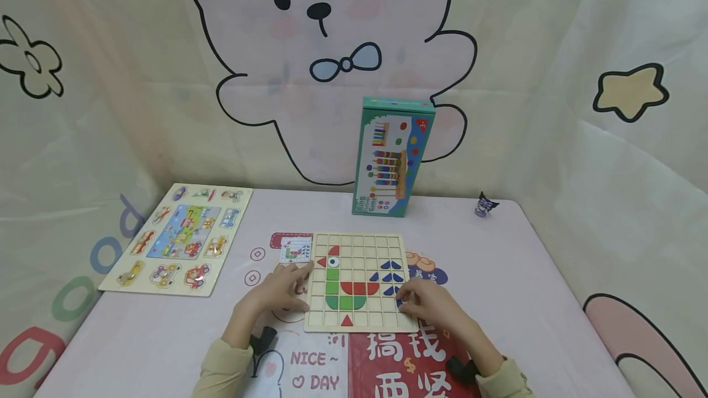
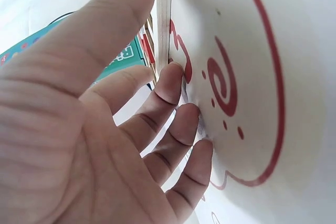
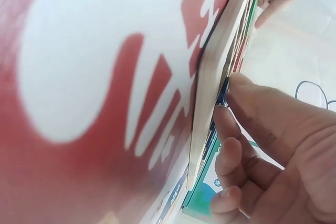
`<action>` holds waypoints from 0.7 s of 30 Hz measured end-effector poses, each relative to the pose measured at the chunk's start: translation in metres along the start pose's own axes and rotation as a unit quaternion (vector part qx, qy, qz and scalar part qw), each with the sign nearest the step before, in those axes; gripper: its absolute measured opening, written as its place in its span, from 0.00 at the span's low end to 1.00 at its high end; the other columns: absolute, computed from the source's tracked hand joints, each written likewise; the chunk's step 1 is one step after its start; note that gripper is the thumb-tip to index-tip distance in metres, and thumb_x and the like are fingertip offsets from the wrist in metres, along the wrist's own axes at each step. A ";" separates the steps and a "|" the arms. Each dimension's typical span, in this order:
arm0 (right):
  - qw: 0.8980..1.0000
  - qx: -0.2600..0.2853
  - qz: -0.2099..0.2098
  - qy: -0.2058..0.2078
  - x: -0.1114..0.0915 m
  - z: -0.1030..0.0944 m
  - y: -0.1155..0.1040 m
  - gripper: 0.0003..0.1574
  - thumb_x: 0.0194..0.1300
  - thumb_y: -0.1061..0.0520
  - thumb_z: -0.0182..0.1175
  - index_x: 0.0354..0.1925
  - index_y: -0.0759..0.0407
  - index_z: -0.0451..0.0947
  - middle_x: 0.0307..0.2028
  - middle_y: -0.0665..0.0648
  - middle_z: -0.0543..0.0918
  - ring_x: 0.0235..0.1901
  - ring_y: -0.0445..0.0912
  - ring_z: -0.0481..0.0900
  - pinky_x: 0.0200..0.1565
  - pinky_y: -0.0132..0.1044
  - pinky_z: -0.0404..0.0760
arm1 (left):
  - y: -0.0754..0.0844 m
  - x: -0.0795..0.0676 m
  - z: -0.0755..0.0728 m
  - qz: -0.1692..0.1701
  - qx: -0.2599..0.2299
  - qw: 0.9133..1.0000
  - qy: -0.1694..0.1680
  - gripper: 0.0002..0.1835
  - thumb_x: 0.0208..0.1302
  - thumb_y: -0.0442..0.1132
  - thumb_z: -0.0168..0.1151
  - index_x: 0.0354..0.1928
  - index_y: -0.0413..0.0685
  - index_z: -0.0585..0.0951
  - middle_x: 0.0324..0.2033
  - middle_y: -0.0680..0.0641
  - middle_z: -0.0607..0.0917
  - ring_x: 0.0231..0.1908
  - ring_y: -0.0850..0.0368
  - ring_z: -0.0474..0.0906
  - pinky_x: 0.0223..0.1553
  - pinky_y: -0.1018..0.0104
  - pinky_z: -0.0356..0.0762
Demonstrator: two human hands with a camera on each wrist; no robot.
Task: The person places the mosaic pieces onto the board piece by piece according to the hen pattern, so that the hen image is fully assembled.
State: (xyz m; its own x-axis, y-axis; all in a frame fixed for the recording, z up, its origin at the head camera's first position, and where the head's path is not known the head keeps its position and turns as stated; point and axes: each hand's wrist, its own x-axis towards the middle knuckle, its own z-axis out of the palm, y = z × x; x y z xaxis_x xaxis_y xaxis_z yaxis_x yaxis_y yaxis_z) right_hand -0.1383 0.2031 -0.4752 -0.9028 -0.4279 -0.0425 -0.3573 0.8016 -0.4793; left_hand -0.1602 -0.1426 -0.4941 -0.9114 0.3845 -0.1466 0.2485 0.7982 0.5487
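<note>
A wooden grid board (image 1: 378,319) lies flat on the table, with red, green and blue shaped pieces set out as a bird figure. My left hand (image 1: 283,288) rests at the board's left edge, thumb and fingertips against its side; the left wrist view shows the fingers loosely bent. At the lower right of the board, my right hand (image 1: 424,301) pinches a small blue piece (image 3: 224,91) between thumb and index finger, close over the grid. Several other blue pieces (image 1: 392,277) sit just above that hand. A red triangle (image 1: 346,320) lies at the bottom row.
Beside the board's upper left is a small picture card (image 1: 295,250) with a similar figure. A picture puzzle board (image 1: 224,263) lies at the table's left. Behind stands a green toy box (image 1: 391,158), and a small purple wrapped item (image 1: 485,205) sits at the back right.
</note>
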 end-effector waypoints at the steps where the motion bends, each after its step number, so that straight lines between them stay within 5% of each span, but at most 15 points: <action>1: 1.000 0.002 -0.003 0.002 0.000 0.000 -0.001 0.07 0.53 0.53 0.67 0.34 0.50 0.82 0.25 0.41 0.75 0.22 0.35 0.67 0.25 0.29 0.67 | 0.000 0.000 0.000 0.002 0.001 1.000 0.002 0.49 0.39 0.50 0.76 0.67 0.53 0.64 0.32 0.56 0.71 0.35 0.58 0.60 0.35 0.63 0.61; 21: 1.000 0.011 -0.002 -0.024 -0.001 -0.005 -0.001 0.11 0.53 0.53 0.68 0.38 0.48 0.81 0.30 0.43 0.78 0.25 0.38 0.69 0.28 0.30 0.69 | 0.004 -0.003 -0.002 -0.005 -0.007 1.000 0.000 0.48 0.39 0.49 0.76 0.67 0.52 0.65 0.31 0.54 0.70 0.35 0.57 0.59 0.35 0.63 0.60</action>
State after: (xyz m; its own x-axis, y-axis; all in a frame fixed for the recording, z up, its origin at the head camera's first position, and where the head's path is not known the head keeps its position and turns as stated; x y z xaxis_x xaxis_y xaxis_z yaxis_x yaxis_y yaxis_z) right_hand -0.1382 0.2050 -0.4709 -0.8886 -0.4514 -0.0815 -0.3560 0.7908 -0.4980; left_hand -0.1574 -0.1412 -0.4894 -0.9141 0.3760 -0.1516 0.2345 0.7954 0.5589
